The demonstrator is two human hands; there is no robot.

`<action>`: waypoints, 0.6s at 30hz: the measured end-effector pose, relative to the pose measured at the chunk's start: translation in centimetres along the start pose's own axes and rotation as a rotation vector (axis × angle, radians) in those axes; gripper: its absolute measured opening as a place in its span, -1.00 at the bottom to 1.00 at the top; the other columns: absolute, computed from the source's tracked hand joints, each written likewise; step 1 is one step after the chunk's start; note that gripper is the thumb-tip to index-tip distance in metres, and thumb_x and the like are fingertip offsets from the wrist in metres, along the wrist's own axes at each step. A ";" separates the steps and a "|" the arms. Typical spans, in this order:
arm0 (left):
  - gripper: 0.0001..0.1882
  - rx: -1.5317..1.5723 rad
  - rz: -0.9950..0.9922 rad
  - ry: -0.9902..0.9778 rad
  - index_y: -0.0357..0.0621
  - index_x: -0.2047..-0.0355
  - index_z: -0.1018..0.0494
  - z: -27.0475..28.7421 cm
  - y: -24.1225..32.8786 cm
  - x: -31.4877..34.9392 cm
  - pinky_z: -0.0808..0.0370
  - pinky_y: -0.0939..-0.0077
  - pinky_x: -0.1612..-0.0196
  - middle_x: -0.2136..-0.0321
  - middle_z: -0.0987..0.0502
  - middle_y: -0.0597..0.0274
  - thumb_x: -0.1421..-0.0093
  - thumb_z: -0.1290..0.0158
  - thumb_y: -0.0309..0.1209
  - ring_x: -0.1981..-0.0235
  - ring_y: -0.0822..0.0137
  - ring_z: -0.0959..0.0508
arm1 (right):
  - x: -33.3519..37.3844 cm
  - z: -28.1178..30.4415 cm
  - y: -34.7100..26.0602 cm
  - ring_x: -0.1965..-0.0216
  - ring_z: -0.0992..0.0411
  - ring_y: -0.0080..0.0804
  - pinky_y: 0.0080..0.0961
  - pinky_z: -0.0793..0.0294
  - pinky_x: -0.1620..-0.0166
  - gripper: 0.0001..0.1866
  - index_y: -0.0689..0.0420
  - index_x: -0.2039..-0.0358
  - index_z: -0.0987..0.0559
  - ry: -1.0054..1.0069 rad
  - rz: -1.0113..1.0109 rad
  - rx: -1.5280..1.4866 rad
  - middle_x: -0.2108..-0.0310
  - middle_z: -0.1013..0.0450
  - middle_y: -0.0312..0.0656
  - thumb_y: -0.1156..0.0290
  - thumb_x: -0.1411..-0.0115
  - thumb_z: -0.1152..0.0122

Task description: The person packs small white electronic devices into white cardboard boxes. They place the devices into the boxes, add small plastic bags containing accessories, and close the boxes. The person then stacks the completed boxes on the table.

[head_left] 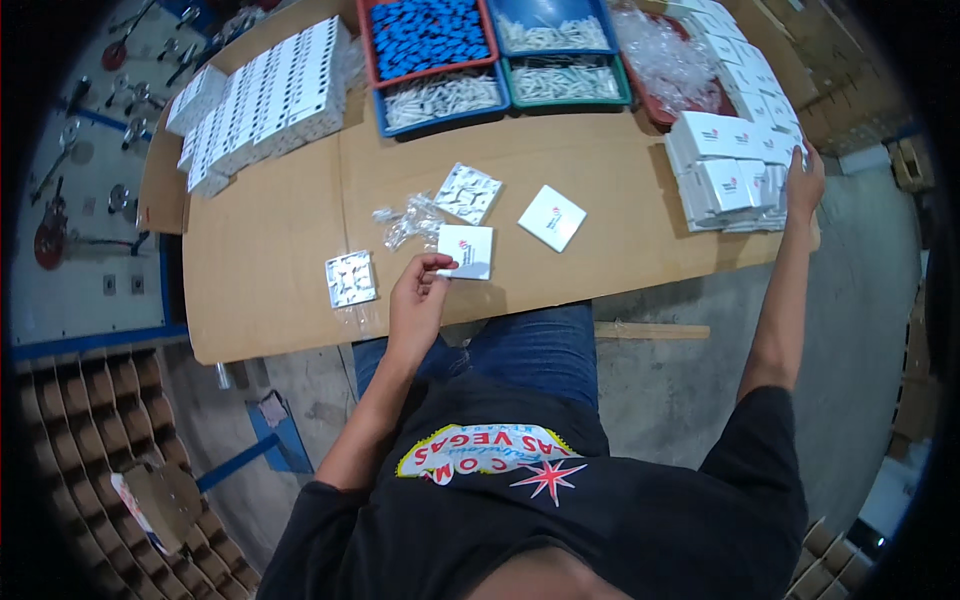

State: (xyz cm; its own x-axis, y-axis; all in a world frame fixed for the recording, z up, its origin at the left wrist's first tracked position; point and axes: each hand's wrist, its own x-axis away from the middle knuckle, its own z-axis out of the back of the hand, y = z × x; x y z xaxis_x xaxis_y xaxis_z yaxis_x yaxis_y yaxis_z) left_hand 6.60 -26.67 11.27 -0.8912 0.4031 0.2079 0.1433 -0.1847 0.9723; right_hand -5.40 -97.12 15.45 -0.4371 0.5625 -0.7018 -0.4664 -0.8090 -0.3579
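My left hand [418, 300] pinches the lower left corner of a flat square white packet [476, 250] with small red and dark print, close to the cardboard tabletop. Beyond it lie crumpled clear plastic [410, 218] and a square packet with a silver-and-white patterned face [467, 193]. Another patterned packet [350, 279] lies left of this hand, and a plain white packet [552, 218] lies to the right, turned at an angle. My right hand [804, 185] reaches to the right edge of a stack of white packets [725, 185], its visible fingers apart against them; some fingertips are hidden.
Rows of white boxes [270, 95] stand at the far left. Along the back are a red tray of blue pieces [428, 38], blue and green trays of small white pieces [562, 82], and a red tray with clear plastic [670, 60]. A cardboard sheet [270, 290] covers the table.
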 end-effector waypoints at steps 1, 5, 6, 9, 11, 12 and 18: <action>-0.76 -0.040 0.065 0.027 -0.23 0.06 -0.50 0.2 -0.1 -0.3 -0.49 0.50 0.09 0.11 -0.60 0.15 -0.25 -0.03 -0.57 0.17 0.41 -0.57 | 1.8 0.9 -5.3 0.02 -0.56 -0.15 -0.27 -0.47 -0.07 -0.60 0.15 -0.06 -0.62 0.053 0.037 -0.050 0.11 -0.61 -0.04 0.17 -0.33 -0.24; -0.53 -0.655 -0.327 0.129 -0.21 -0.06 -0.47 0.4 1.0 -2.8 -0.44 0.22 -0.09 0.06 -0.54 0.01 -0.14 -0.22 -0.35 -0.02 0.03 -0.50 | 14.6 0.1 -23.3 -0.08 -0.48 -0.34 -0.34 -0.40 -0.18 -0.62 0.10 -0.08 -0.57 -0.483 -0.012 -0.469 0.00 -0.56 -0.17 0.36 -0.26 -0.30; -0.48 -0.711 -0.381 0.143 -0.21 -0.08 -0.46 -0.2 1.0 -4.1 -0.41 0.19 -0.11 0.05 -0.52 0.01 -0.12 -0.24 -0.31 -0.04 0.00 -0.48 | 17.6 -0.5 -25.6 -0.19 -0.41 -0.23 -0.30 -0.35 -0.25 -0.55 0.11 -0.11 -0.55 -0.609 0.067 -0.589 -0.11 -0.49 -0.10 0.30 -0.22 -0.35; -0.32 -0.883 -0.481 0.208 -0.19 -0.15 -0.42 -1.8 0.9 -7.4 -0.32 0.11 -0.18 0.01 -0.48 -0.01 -0.04 -0.31 -0.20 -0.11 -0.04 -0.42 | 23.5 -1.3 -32.0 -0.30 -0.28 0.09 -0.15 -0.25 -0.34 -0.40 0.04 -0.17 -0.55 -0.807 0.167 -0.487 -0.27 -0.31 0.11 0.21 -0.11 -0.46; -0.20 -0.961 -0.474 0.247 -0.19 -0.19 -0.38 -2.9 0.9 -9.0 -0.26 0.04 -0.22 -0.01 -0.46 -0.04 0.02 -0.35 -0.12 -0.14 -0.05 -0.39 | 25.4 -1.6 -33.5 -0.29 -0.28 0.12 -0.12 -0.27 -0.33 -0.38 0.03 -0.17 -0.55 -0.819 0.219 -0.404 -0.27 -0.31 0.12 0.20 -0.08 -0.48; -0.17 -0.988 -0.432 0.237 -0.19 -0.21 -0.37 -3.2 0.9 -9.4 -0.24 0.02 -0.22 -0.02 -0.45 -0.05 0.04 -0.36 -0.10 -0.14 -0.04 -0.38 | 26.0 -1.6 -33.9 -0.29 -0.28 0.11 -0.11 -0.28 -0.32 -0.38 0.03 -0.16 -0.56 -0.816 0.238 -0.356 -0.27 -0.31 0.12 0.20 -0.07 -0.49; -0.10 -1.093 -0.300 0.171 -0.21 -0.22 -0.35 -4.2 0.5 -11.2 -0.16 -0.06 -0.27 -0.05 -0.42 -0.07 0.09 -0.37 -0.07 -0.15 -0.01 -0.38 | 26.3 -1.9 -32.9 -0.21 -0.39 0.00 -0.14 -0.39 -0.22 -0.37 0.06 -0.21 -0.51 -0.792 0.101 -0.495 -0.21 -0.38 0.09 0.19 -0.13 -0.43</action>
State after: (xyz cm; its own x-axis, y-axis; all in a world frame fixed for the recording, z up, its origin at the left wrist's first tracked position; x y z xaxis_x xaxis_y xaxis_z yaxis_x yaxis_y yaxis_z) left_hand 14.83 -35.03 8.99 -0.8852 0.4508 -0.1150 -0.4608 -0.8156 0.3500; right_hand -0.10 -56.03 7.62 -0.9384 0.2915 -0.1854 -0.0976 -0.7386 -0.6671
